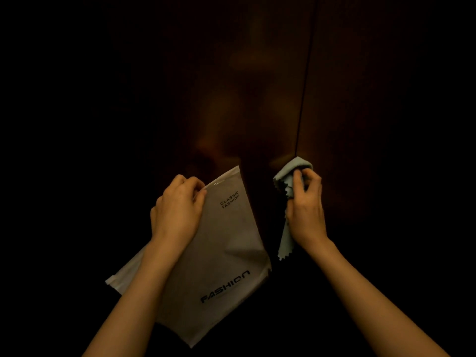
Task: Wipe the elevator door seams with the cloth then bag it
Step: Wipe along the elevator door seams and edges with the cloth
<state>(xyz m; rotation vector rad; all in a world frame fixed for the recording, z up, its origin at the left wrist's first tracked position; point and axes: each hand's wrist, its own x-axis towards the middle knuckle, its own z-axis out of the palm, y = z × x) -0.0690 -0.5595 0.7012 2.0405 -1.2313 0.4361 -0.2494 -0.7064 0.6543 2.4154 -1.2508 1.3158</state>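
Observation:
A dark, dimly lit elevator door fills the view, with its thin black vertical seam [305, 86] running down right of centre. My right hand [305, 210] is shut on a bunched pale blue cloth [291, 176] with zigzag edges, pressed against the door at the lower end of the visible seam. One tail of the cloth hangs down beside my wrist. My left hand [177, 210] grips the top left edge of a frosted plastic bag [226, 248] printed "FASHION", held flat and tilted in front of the door, left of the cloth.
The brown door panels [257, 73] are glossy and show a faint reflection. The surroundings on both sides and below are too dark to make out.

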